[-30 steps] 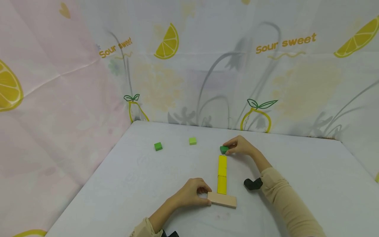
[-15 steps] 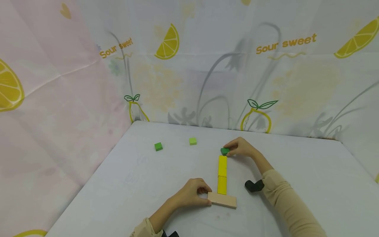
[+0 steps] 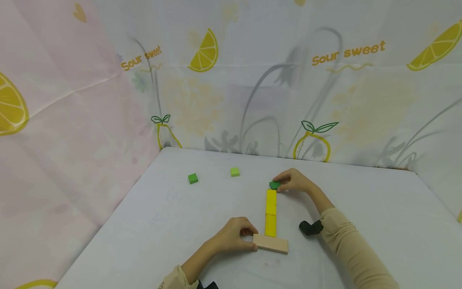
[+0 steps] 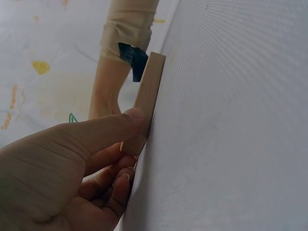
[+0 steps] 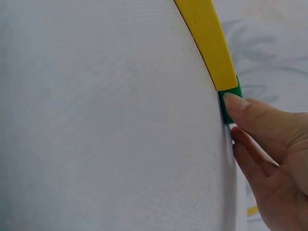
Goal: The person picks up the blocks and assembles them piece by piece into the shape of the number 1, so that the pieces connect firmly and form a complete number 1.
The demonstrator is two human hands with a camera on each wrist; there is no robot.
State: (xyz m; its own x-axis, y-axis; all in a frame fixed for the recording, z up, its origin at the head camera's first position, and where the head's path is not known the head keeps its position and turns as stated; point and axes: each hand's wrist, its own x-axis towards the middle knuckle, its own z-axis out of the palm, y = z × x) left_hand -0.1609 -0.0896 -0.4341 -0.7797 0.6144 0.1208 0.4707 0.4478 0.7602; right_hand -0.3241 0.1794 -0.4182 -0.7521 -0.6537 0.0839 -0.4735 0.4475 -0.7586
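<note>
My right hand [image 3: 294, 180] pinches a dark green block [image 3: 274, 185] at the far end of a row of two yellow blocks [image 3: 271, 212]. In the right wrist view the thumb lies on the green block [image 5: 230, 107], right at the end of a yellow block [image 5: 211, 45]. My left hand [image 3: 234, 236] holds the left end of a plain wooden block [image 3: 270, 243], which lies crosswise at the near end of the yellow row. The left wrist view shows this wooden block [image 4: 150, 96] between thumb and fingers, low on the table.
A green block [image 3: 193, 178] and a light green block [image 3: 235, 172] lie apart on the white table [image 3: 151, 224], toward the back left. A printed cloth [image 3: 245, 80] hangs behind the table. A black wrist device [image 3: 311, 228] sits by the right sleeve.
My right hand has drawn the dark green block slightly nearer, up to the end of the yellow row. The left hand and the wooden block have stayed in place.
</note>
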